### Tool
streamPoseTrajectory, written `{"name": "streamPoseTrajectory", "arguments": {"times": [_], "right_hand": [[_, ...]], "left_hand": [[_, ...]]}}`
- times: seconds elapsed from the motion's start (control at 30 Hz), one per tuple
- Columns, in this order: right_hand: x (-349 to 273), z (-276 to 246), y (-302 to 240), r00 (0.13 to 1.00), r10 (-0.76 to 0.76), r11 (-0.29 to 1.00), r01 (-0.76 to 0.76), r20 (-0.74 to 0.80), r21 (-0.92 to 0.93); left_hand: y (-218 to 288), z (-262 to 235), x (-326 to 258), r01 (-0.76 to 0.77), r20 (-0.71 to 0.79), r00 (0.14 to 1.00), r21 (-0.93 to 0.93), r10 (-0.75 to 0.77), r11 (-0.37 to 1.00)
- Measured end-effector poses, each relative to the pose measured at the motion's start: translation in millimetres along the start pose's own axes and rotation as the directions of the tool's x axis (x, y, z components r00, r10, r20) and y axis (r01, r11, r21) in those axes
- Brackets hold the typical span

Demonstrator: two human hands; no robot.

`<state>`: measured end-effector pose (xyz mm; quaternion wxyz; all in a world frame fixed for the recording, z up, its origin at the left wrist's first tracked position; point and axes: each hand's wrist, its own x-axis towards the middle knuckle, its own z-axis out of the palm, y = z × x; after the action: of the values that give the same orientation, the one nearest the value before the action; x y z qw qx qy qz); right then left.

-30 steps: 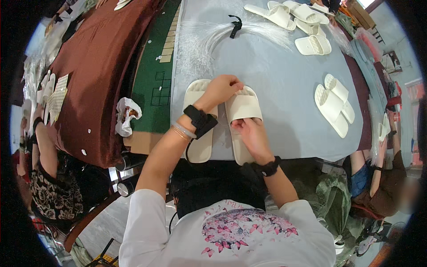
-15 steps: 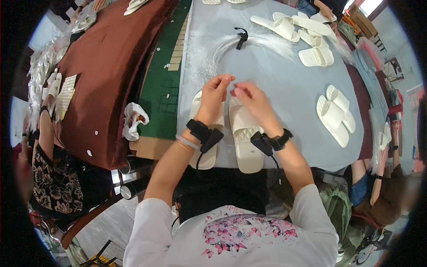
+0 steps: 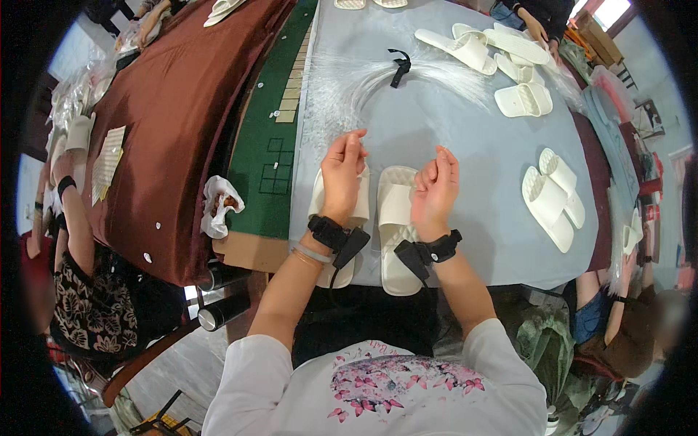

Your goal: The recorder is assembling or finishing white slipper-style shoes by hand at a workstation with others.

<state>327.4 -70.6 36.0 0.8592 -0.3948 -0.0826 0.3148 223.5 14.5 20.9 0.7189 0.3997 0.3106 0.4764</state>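
Note:
My left hand hovers over a cream slipper, with thumb and fingers pinched together. My right hand is level with it, fingers curled in, beside the strap of a second cream slipper. What either hand holds, if anything, is too fine to make out. The two slippers lie side by side, heels toward me at the table's near edge. Beyond my hands, a bundle of thin clear strands fans out in an arc, bound at the middle by a black tie.
A pair of cream slippers rests on the right of the grey-covered table. Several more slippers are heaped at the far right. Left are a green mat, a crumpled white bag and a brown-covered table. Other people sit at both sides.
My hands have moved apart from near each other. The right one shifted right and turned, uncovering more of the right slipper's toe; the left stayed nearly in place.

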Motion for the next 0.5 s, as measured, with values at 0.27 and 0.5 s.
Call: {"name": "streamPoseTrajectory", "arguments": {"times": [0.27,0.5], "right_hand": [[-1,-2,-1,0.965,0.209,0.930,-0.145,0.160,-0.339],[-3,1,-4,0.959,0.219,0.876,-0.112,0.180,-0.470]], "left_hand": [[0,7,-4,-0.007,0.105,0.994,0.118,-0.005,0.993],[15,12,-10,0.040,0.190,0.979,0.204,-0.079,0.978]]}}
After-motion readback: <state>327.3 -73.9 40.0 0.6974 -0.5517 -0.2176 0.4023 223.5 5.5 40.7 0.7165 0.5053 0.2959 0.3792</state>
